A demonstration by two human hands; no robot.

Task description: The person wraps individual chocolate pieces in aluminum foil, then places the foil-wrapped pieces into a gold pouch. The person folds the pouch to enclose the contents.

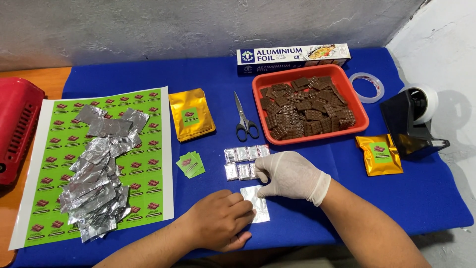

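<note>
Your left hand (220, 221), bare, lies palm down on the blue cloth (317, 198), fingers curled over the left edge of a small foil piece (257, 201) and pressing it flat. Your right hand (290, 174), in a white glove, pinches the top right corner of that same foil piece between thumb and fingertips.

Taking the foil piece as the landmark: just beyond it, touching the gloved knuckles, sit two short rows of foil-wrapped squares (244, 161). Left of it and a little farther off lie a few loose green stickers (190, 164). Farther left, a large green sticker sheet (144, 164) carries a loose heap of cut foil sheets (96, 183); past that, at the table's edge, a red plastic case (17, 124).

Beyond the wrapped squares: scissors (244, 119), closed, and a stack of gold pouches (192, 114) to their left. Beyond and right, a red tray (358, 101) heaped with chocolate pieces (307, 106), with a foil box (292, 57) behind it. Right of the foil piece, well apart, a single gold pouch (379, 154), a black tape dispenser (411, 121), and a clear tape roll (367, 87).
</note>
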